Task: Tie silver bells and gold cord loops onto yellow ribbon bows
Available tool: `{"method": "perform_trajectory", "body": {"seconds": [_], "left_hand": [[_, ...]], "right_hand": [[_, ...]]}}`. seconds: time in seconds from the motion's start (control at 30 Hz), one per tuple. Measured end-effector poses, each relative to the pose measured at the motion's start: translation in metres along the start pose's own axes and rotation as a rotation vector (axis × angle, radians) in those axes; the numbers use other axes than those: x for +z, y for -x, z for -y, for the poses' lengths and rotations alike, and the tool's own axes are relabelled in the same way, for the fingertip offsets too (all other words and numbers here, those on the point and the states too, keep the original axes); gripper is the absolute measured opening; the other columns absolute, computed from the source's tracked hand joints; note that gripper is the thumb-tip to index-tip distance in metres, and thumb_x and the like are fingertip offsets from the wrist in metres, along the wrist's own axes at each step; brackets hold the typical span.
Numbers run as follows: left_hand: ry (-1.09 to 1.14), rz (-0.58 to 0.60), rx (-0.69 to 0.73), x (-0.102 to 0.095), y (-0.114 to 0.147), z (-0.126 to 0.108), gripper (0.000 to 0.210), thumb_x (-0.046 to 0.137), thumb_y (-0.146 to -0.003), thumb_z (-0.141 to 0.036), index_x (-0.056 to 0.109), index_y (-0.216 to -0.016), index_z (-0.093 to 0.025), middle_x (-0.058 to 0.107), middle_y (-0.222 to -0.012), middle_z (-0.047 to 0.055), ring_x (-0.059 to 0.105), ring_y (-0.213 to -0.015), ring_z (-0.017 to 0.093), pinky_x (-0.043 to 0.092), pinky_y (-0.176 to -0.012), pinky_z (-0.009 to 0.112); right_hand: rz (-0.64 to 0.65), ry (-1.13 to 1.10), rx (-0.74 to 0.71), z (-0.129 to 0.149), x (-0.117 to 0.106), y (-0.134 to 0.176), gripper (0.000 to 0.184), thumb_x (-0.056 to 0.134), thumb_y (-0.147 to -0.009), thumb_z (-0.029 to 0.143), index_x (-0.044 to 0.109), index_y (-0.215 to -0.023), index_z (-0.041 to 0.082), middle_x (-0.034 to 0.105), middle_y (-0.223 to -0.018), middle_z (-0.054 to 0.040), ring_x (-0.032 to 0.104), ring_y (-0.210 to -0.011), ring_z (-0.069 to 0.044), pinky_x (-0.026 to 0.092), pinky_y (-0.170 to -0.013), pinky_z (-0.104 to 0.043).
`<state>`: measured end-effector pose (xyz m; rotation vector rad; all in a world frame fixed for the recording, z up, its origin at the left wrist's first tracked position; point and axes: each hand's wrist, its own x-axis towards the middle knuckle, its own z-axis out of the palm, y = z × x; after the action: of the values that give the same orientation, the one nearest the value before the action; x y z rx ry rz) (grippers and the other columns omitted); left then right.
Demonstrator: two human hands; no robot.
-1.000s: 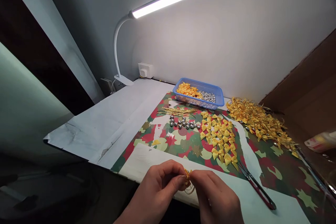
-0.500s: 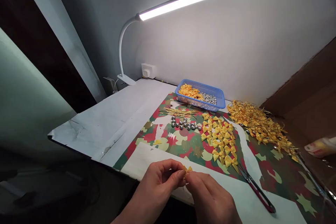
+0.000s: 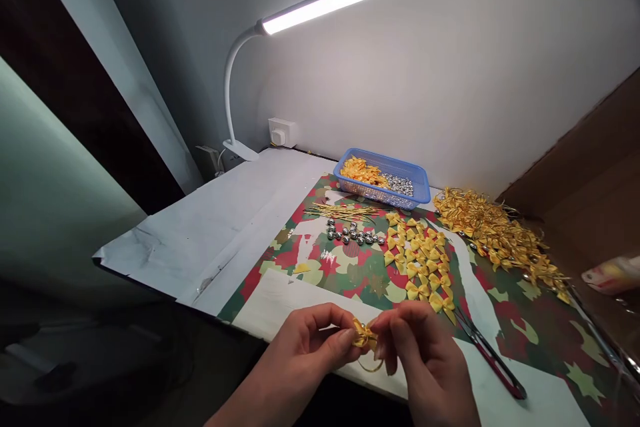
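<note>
My left hand (image 3: 317, 347) pinches a small yellow ribbon bow (image 3: 364, 335) between thumb and forefinger, above the front edge of the table. From the bow a thin gold cord (image 3: 371, 369) curves down and round to my right hand (image 3: 420, 353). That hand's fingers are closed at the bow's right side, on the cord as far as I can see; their tips partly hide it. Beyond them lie rows of loose yellow bows (image 3: 420, 260), silver bells (image 3: 354, 235) and a bundle of gold cords (image 3: 343, 212).
A blue basket (image 3: 417, 193) of yellow bows and silver bells stands by the wall. Right of it spreads a heap of corded bows (image 3: 493, 233). Dark red-handled scissors (image 3: 493, 353) lie near my right hand. A white lamp (image 3: 227, 87) is clamped at the back.
My right hand has shifted right and turned, its fingers drawing back from the left ones. More of the bow and a loop of cord now show between the hands.
</note>
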<state>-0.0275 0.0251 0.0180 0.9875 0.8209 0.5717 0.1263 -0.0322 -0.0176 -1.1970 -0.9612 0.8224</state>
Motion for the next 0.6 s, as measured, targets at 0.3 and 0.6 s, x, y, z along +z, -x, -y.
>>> {"method": "perform_trajectory", "body": {"seconds": [0.3, 0.6], "left_hand": [[0.088, 0.066, -0.022, 0.001, 0.001, -0.006, 0.016, 0.073, -0.091, -0.031, 0.070, -0.086, -0.016, 0.072, -0.089, 0.004, 0.060, -0.090, 0.018, 0.044, -0.086, 0.027], [0.189, 0.080, 0.008, 0.002, -0.003, 0.000, 0.020, 0.078, -0.087, -0.031, 0.069, -0.078, -0.016, 0.066, -0.099, 0.004, 0.057, -0.090, 0.016, 0.046, -0.084, 0.023]], "right_hand": [[0.066, -0.173, 0.121, -0.013, -0.012, -0.017, 0.029, 0.059, -0.100, 0.046, 0.058, -0.083, 0.021, 0.056, -0.067, 0.0052, 0.050, -0.058, -0.008, 0.044, -0.059, -0.019], [0.070, -0.209, 0.134, -0.023, -0.008, -0.023, 0.012, 0.047, -0.105, 0.042, 0.047, -0.105, 0.030, 0.049, -0.069, 0.0089, 0.041, -0.052, -0.007, 0.038, -0.054, -0.017]]}}
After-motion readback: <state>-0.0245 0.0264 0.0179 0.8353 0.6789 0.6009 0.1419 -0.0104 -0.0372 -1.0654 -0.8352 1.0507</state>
